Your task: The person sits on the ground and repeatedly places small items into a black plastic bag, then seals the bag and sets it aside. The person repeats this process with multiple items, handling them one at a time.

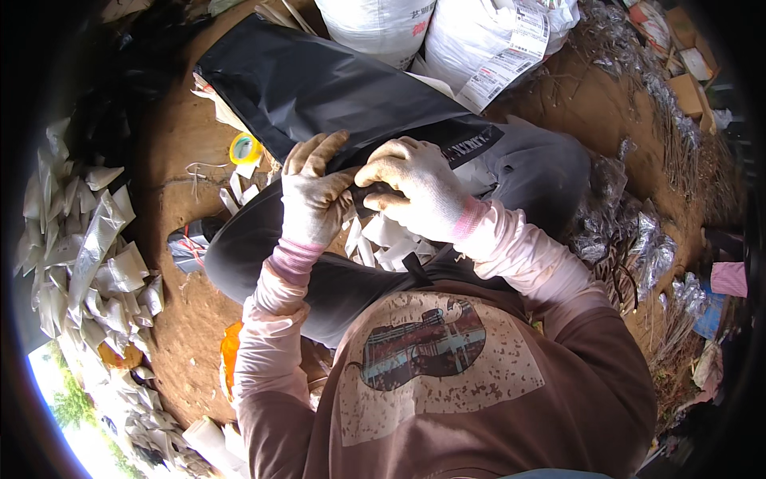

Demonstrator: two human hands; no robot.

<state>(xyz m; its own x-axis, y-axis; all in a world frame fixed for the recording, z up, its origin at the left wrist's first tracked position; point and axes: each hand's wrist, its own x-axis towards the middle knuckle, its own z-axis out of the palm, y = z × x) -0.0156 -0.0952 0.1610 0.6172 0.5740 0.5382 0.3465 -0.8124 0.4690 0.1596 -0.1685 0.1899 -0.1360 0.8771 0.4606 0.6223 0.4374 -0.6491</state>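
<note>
A large black plastic bag (335,90) lies slantwise across my lap, with pale edges of papery material sticking out at its left end. Both my hands wear soiled white work gloves and meet at the bag's near edge. My left hand (317,185) is raised with its fingers on the black plastic. Beside it my right hand (413,182) has its fingers curled towards the left thumb; dark material shows between the hands, and whether it is pinched cannot be made out. A roll of yellow tape (245,148) rests left of the bag. White paper strips (389,239) lie between my legs.
Stuffed white sacks (479,45) stand beyond the bag. At the left are heaps of white paper packets (102,257). Bundles of thin stems with clear plastic-wrapped ends (634,239) lie at the right, near cardboard boxes (688,96). A bundle with red string (190,246) lies by my left knee.
</note>
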